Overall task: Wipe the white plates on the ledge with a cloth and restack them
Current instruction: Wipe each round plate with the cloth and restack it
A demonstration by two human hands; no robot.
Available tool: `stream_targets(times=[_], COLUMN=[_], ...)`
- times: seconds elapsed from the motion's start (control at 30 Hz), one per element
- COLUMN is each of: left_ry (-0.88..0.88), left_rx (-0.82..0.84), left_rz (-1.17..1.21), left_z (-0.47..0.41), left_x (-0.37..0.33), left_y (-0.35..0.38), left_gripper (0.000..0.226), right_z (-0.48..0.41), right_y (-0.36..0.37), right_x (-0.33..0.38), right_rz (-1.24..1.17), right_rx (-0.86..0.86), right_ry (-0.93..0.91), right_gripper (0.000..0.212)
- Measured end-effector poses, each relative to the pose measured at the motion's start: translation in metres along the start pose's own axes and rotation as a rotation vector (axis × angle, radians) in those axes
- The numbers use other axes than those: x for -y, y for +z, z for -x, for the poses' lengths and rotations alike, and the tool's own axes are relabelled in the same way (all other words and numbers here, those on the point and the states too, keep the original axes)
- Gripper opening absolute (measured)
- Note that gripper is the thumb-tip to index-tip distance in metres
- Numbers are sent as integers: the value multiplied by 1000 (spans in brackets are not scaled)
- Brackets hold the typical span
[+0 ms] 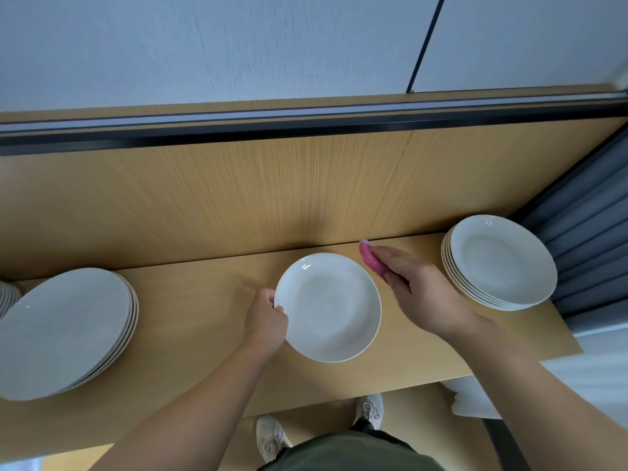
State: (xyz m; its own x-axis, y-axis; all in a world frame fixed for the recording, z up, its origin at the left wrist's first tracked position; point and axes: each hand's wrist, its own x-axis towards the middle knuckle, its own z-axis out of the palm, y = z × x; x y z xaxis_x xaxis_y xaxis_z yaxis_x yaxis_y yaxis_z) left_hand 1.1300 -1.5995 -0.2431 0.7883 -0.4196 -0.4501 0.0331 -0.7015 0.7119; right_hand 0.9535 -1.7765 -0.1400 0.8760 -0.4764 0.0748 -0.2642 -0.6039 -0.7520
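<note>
Your left hand (pixel 266 319) is in the lower middle of the frame and grips the left rim of a round white ceramic plate (pixel 328 307); the thumb lies on top of the rim and the other fingers are curled under it. This plate is in the centre of the frame, above the light wooden ledge (pixel 204 300), with its hollow side up; if it rests on the wood or is lifted a little, you cannot tell from this view. Your right hand (pixel 418 287) is just to the right of the plate, close to its upper right edge. Its fingers lie together, almost straight, over a pink cloth (pixel 372 261), and the thumb is hidden, so how firmly it holds the cloth is not clear. The cloth comes out past the fingertips, towards the wooden back panel (pixel 238 198). At the right side of the frame a stack of deep white plates (pixel 499 261) stands on the ledge, beside a grey curtain (pixel 584 232). At the left side a stack of larger flat white plates (pixel 64 331) stands on the same ledge, well apart from the held plate. At the bottom of the frame you see two pale shoes (pixel 270 436) on the floor.
</note>
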Motion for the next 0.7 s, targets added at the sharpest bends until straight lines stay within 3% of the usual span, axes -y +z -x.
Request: stream_targets(times=[0.27, 0.53, 0.7], left_ry=[43, 297, 342], left_rx=[34, 219, 314], left_rz=[-10, -436, -498], left_z=[0, 4, 11], left_x=[2, 9, 18], left_y=[-4, -29, -35], left_gripper=[17, 59, 74], right_z=[-8, -39, -59], right_y=[12, 54, 89], right_x=[-8, -21, -28], right_rz=[26, 60, 123], right_rx=[26, 132, 183], right_ry=[-2, -25, -19], right_gripper=[49, 43, 44])
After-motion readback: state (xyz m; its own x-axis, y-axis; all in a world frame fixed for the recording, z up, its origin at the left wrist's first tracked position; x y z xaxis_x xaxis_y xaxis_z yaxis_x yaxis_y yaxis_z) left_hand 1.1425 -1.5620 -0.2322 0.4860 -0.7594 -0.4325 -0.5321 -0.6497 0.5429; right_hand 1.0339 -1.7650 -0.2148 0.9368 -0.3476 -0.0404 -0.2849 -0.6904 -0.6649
